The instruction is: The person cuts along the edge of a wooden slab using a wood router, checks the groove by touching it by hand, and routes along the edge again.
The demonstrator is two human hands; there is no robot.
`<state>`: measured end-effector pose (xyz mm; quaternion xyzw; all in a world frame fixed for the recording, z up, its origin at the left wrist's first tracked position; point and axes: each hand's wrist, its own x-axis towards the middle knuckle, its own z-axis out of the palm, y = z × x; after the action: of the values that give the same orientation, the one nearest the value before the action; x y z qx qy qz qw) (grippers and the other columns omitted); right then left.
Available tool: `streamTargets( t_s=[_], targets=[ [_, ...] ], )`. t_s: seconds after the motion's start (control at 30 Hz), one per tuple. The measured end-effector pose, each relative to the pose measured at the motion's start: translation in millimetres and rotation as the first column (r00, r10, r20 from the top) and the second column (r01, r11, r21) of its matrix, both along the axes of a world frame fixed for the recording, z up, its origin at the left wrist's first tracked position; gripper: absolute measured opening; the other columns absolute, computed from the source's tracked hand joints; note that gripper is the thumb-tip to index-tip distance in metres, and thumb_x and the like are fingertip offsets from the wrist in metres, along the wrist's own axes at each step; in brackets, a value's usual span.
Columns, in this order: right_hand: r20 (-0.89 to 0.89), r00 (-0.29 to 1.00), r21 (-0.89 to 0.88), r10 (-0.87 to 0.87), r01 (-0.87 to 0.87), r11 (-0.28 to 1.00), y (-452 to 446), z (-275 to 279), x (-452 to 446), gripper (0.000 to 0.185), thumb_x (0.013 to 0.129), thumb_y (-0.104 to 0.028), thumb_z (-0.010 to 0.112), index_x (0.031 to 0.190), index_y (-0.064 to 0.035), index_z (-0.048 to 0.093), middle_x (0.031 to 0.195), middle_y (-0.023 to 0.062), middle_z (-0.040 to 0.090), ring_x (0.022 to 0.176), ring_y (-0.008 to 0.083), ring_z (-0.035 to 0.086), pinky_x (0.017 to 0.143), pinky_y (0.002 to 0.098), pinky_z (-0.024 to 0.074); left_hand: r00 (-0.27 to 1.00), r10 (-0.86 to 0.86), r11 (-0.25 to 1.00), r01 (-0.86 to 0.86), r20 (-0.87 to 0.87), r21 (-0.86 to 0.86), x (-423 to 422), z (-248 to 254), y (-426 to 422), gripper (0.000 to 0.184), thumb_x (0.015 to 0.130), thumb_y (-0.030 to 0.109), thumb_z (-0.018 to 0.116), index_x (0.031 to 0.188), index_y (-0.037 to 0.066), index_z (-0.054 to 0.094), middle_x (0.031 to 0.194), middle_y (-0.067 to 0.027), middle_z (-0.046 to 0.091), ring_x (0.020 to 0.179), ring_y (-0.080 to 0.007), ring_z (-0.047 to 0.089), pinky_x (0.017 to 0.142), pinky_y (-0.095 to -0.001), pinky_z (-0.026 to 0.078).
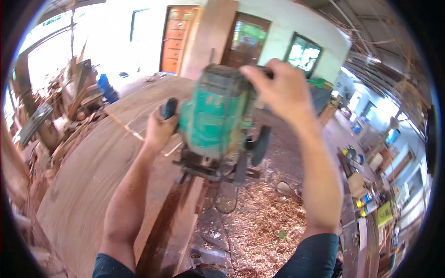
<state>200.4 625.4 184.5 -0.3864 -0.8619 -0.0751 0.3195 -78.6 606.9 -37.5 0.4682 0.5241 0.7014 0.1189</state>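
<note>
A green router (211, 116) with a dark top and dark base is upright in front of me, slightly blurred. My left hand (160, 127) is closed around its black side knob (169, 107). At its top right, my right hand (280, 83) grips the dark upper end, thumb on top and fingers curled behind. The other dark knob (262, 146) has no hand on it. Below the base runs a long wooden beam (187, 204); whether the base touches it, I cannot tell. A cord (227, 201) hangs beneath the router.
A broad wooden slab (92, 180) lies to the left, with scrap wood (60, 111) piled beyond. Shavings (266, 217) cover the floor at the right. Bottles (366, 201) and tools crowd a bench at far right. Doors (177, 39) stand at the back wall.
</note>
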Motion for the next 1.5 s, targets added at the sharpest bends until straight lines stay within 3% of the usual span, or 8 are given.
streamTargets(
  t_s=[0.03, 0.23, 0.43, 0.63, 0.87, 1.03, 1.23, 1.5],
  targets=[
    [-0.004, 0.987, 0.11, -0.163, 0.163, 0.981, -14, -3, -5, 0.07, 0.089, -0.062, 0.061, 0.109, 0.0044, 0.068, 0.085, 0.0178, 0.072, 0.083, 0.0295, 0.072, 0.076, 0.0415, 0.055, 0.999, 0.016, 0.995, -0.012, -0.035, 0.099, -6, -13, 15, 0.026, 0.086, 0.011, 0.065, 0.11, 0.002, 0.066, 0.081, -0.0003, 0.061, 0.065, -0.0097, 0.055, 0.058, -0.0288, 0.047],
    [-0.115, 0.854, -0.292, 0.507, -0.517, 0.804, 44, 7, 24, 0.061, 0.092, -0.054, 0.061, 0.119, 0.0007, 0.066, 0.13, 0.0217, 0.061, 0.119, 0.0308, 0.059, 0.098, 0.0442, 0.0475, 0.997, -0.07, 0.997, 0.071, 0.031, -0.028, 7, 4, 3, 0.031, 0.094, 0.014, 0.058, 0.123, 0.004, 0.062, 0.081, 0.0027, 0.06, 0.061, -0.0054, 0.054, 0.049, -0.0216, 0.044],
    [-0.126, 0.992, -0.047, -0.03, 0.025, 0.999, -22, 1, 8, 0.057, 0.086, -0.052, 0.067, 0.092, 0.0045, 0.068, 0.095, 0.0266, 0.069, 0.096, 0.0409, 0.068, 0.086, 0.0467, 0.0538, 0.997, -0.067, 0.995, 0.071, 0.047, -0.075, 10, 10, -4, 0.034, 0.093, 0.015, 0.06, 0.126, 0.004, 0.059, 0.084, 0.0017, 0.061, 0.061, -0.0046, 0.054, 0.047, -0.0217, 0.042],
    [-0.247, 0.736, -0.058, 0.631, -0.661, 0.748, 48, -1, 15, 0.057, 0.085, -0.051, 0.07, 0.1, 0.004, 0.069, 0.091, 0.0218, 0.071, 0.087, 0.0394, 0.069, 0.079, 0.0457, 0.0529, 0.996, -0.073, 0.995, 0.076, 0.047, -0.06, 13, 14, -4, 0.024, 0.092, 0.019, 0.059, 0.114, 0.009, 0.062, 0.075, 0.0047, 0.056, 0.056, -0.0043, 0.052, 0.044, -0.0215, 0.04],
    [-0.212, 0.977, 0.09, -0.003, 0.023, 0.996, -15, -9, 3, 0.054, 0.086, -0.048, 0.067, 0.093, 0.0059, 0.069, 0.083, 0.0254, 0.07, 0.089, 0.0418, 0.07, 0.084, 0.0478, 0.056, 0.995, -0.094, 0.995, 0.095, 0.04, -0.038, 19, 16, -8, 0.025, 0.094, 0.013, 0.055, 0.116, 0.006, 0.062, 0.075, 0.0039, 0.056, 0.056, -0.0044, 0.05, 0.045, -0.022, 0.04],
    [-0.245, 0.776, -0.098, 0.581, -0.616, 0.782, 64, -8, 14, 0.061, 0.086, -0.057, 0.064, 0.099, 0.0019, 0.072, 0.102, 0.0241, 0.071, 0.091, 0.0425, 0.069, 0.082, 0.0453, 0.054, 0.996, -0.091, 0.994, 0.09, 0.014, 0.062, 2, -3, 7, 0.022, 0.092, 0.008, 0.058, 0.112, 0.006, 0.066, 0.079, 0.0048, 0.057, 0.063, -0.0066, 0.051, 0.053, -0.0251, 0.043],
    [-0.191, 0.98, 0.055, -0.047, 0.059, 0.997, -4, -9, -4, 0.066, 0.085, -0.062, 0.066, 0.095, 0.0037, 0.069, 0.082, 0.0217, 0.071, 0.084, 0.0333, 0.071, 0.079, 0.0447, 0.0544, 1.0, -0.008, 1.0, 0.007, 0.025, 0.016, 13, 11, -4, 0.025, 0.085, 0.01, 0.065, 0.108, 0.001, 0.064, 0.076, 0.0008, 0.058, 0.063, -0.0086, 0.052, 0.054, -0.028, 0.044],
    [-0.306, 0.856, -0.285, 0.417, -0.5, 0.818, 39, 0, 19, 0.045, 0.093, -0.041, 0.064, 0.11, -0.0005, 0.07, 0.091, 0.0076, 0.07, 0.082, 0.016, 0.062, 0.074, 0.031, 0.0493, 0.999, -0.022, 0.996, 0.026, 0.045, -0.081, 18, 22, -15, 0.031, 0.081, 0.013, 0.069, 0.107, -0.004, 0.062, 0.079, -0.0045, 0.062, 0.067, -0.0114, 0.057, 0.06, -0.0299, 0.049]
  ],
)
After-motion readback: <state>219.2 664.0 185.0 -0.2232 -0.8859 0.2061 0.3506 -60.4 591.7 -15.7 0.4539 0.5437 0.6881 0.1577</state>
